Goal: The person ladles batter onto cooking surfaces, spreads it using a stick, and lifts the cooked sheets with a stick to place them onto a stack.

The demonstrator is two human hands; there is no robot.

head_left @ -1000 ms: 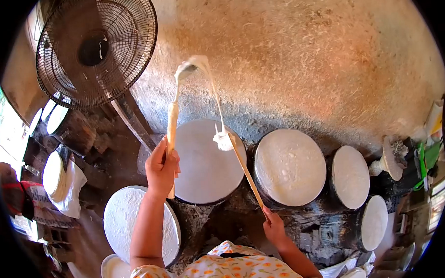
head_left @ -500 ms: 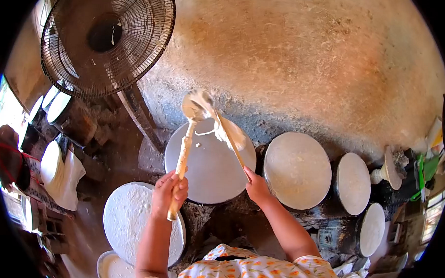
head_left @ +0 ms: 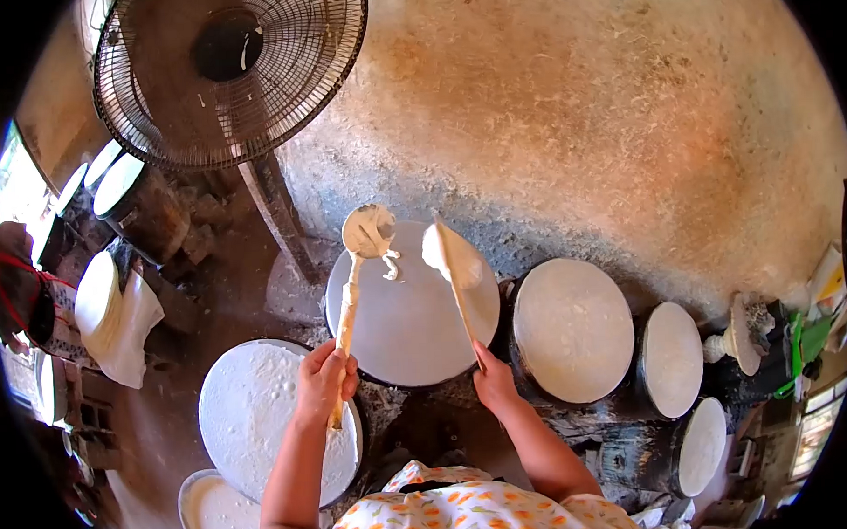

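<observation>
My left hand [head_left: 323, 382] is closed round the pale, batter-smeared handle of a ladle [head_left: 367, 232]. White batter coats its round head, and a strand hangs from the right side. My right hand [head_left: 494, 380] grips the thin wooden handle of a paddle [head_left: 454, 263], whose upper end carries a thick lump of white batter. Both tool heads are held apart over the far part of a large round griddle-like top [head_left: 402, 330]. Left of it, below my left hand, stands a wide vessel of white batter [head_left: 260, 401] with bubbles on its surface.
More round white-topped drums [head_left: 573, 330] stand in a row to the right. A pedestal fan [head_left: 291, 73] rises at the upper left before a rough wall [head_left: 586, 119]. A smaller pan [head_left: 222, 514] sits lower left; stacked white rounds [head_left: 98, 294] lie at far left.
The ladle and paddle heads, close together before, have moved apart. The ladle head has come down, and the paddle has turned more upright. The view has shifted slightly.
</observation>
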